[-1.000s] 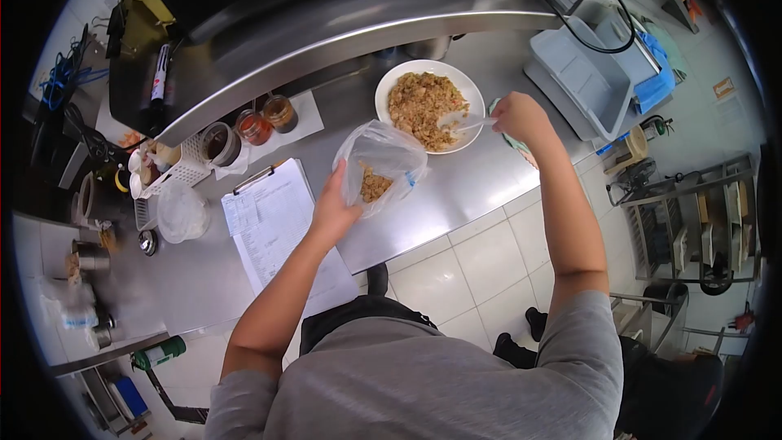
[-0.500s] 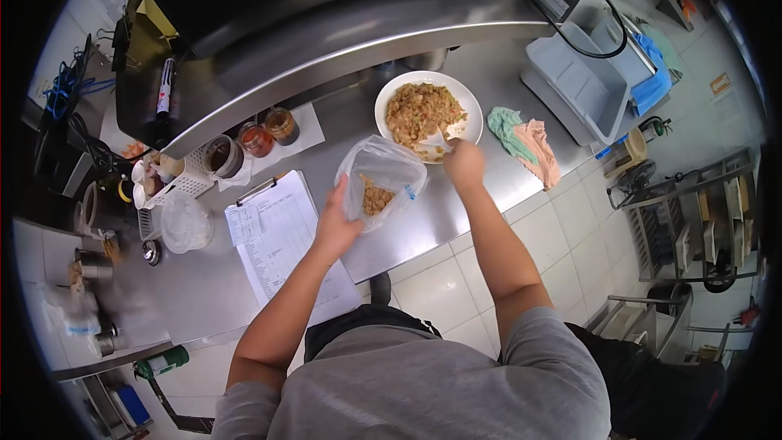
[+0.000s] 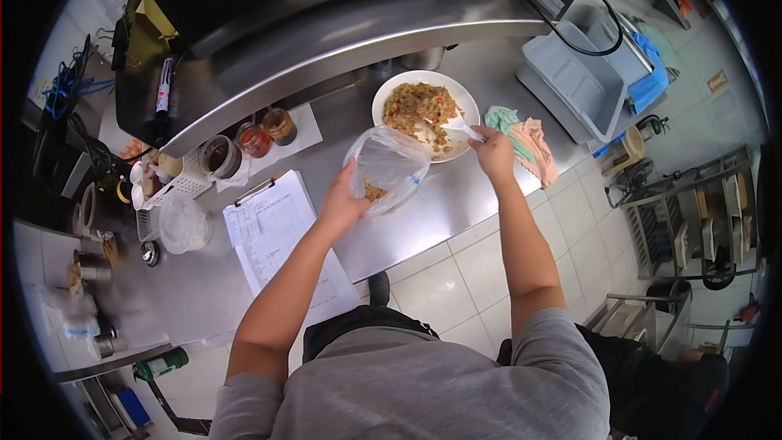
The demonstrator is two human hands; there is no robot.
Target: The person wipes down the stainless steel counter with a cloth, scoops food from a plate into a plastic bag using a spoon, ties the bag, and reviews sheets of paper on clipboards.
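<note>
My left hand [image 3: 345,202] is closed on the side of a clear plastic bag [image 3: 395,165], which has some fried rice [image 3: 374,191] at its bottom. The bag's upper edge overlaps the near left rim of a white plate [image 3: 467,106]. More fried rice [image 3: 415,106] is heaped on the plate, with a bare patch toward the near side. My right hand [image 3: 494,150] is closed round the handle of a white plastic spoon [image 3: 462,125]; the spoon's head rests in the rice at the plate's right side.
Green and peach cloths [image 3: 525,140] lie right of the plate, near a grey tub [image 3: 574,77]. A clipboard [image 3: 273,228] with papers, sauce jars [image 3: 254,139] and a white basket [image 3: 183,175] are at the left. A steel shelf [image 3: 342,45] overhangs the counter's back.
My right hand moved left toward the bag, then back right with the spoon at the plate's rice. The rice heap has changed shape. The bag has shifted and tilted slightly in my left hand.
</note>
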